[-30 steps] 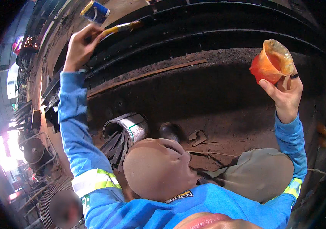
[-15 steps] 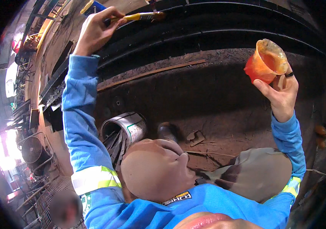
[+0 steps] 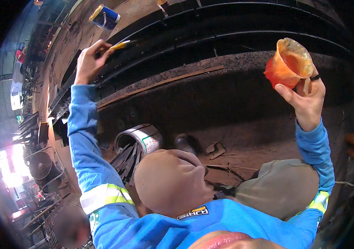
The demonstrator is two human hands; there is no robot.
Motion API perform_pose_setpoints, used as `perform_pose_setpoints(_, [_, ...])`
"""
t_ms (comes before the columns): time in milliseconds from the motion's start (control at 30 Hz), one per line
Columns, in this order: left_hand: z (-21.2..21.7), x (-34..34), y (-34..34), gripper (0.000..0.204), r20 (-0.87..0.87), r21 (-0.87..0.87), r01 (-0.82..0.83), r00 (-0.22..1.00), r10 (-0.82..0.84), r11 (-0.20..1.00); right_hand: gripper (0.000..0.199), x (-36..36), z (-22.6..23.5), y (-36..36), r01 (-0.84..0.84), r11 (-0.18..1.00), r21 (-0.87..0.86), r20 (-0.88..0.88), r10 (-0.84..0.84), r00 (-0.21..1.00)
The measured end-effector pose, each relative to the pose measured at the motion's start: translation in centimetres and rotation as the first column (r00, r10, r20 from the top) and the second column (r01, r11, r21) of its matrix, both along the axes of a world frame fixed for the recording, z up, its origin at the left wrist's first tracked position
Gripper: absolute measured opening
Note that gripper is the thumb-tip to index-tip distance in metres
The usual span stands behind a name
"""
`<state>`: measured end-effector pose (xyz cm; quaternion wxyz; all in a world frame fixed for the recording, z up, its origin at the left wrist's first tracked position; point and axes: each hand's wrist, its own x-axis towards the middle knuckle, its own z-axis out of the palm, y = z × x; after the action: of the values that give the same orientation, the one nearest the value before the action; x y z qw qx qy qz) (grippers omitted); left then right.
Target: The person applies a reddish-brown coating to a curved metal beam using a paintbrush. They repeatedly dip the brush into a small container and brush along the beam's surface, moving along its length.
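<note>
**Brushing dark steel, paint cup held up**

Gripping a yellow-handled paintbrush (image 3: 121, 45), the left hand (image 3: 89, 62) has fingers curled tight round the handle, arm fully stretched in a blue sleeve w/ a reflective band. Brush tip lies against the long black steel beams (image 3: 227, 29) that run across the top of the view; bristles too dark to make out. The right hand (image 3: 305, 97) is raised, fingers and thumb pinching an orange translucent plastic cup (image 3: 289, 62) from below and the side; cup tilts a bit, orange paint smeared on its rim and walls. Cup and brush are well apart. A blue and yellow paint can (image 3: 104, 15) lies on its side beyond the beams, upper left. Lower down, a silver metal tin (image 3: 141, 139) sits on the reddish dirt floor (image 3: 243, 137), dark metal strips sticking out of it.
</note>
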<state>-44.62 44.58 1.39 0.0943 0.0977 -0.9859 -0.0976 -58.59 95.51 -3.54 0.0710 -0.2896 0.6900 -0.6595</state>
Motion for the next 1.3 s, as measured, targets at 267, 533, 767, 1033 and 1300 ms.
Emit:
perform_pose_setpoints(267, [-0.2, -0.6, 1.3, 0.017, -0.12, 0.106, 0.092, 0.99, -0.08, 0.99, 0.064, -0.2, 0.0, -0.7, -0.008, 1.0, 0.011, 0.02, 0.008, 1.0])
perform_pose_setpoints(533, [2.0, 0.3, -2.4, 0.019, -0.021, 0.327, 0.032, 0.999, -0.026, 0.945, 0.063, 0.3, 0.5, -0.7, -0.03, 1.0, 0.003, 0.035, 0.03, 0.999])
perform_pose_setpoints(767, [1.4, -0.9, 0.2, 0.02, -0.12, 0.336, 0.124, 0.989, -0.088, 0.934, 0.063, 0.0, -0.3, -1.2, -0.038, 0.999, 0.013, 0.012, 0.038, 0.999])
perform_pose_setpoints(1033, [-0.7, 2.3, -2.0, 0.019, -0.113, 0.307, 0.067, 0.993, -0.034, 0.949, 0.063, 0.2, -0.3, -1.0, -0.044, 0.999, 0.029, 0.04, 0.043, 0.998])
perform_pose_setpoints(1300, [-0.8, 0.4, -1.8, 0.018, -0.128, 0.304, 0.059, 0.992, -0.021, 0.951, 0.063, 0.5, -0.5, -1.8, -0.064, 0.998, -0.018, 0.05, 0.065, 0.997])
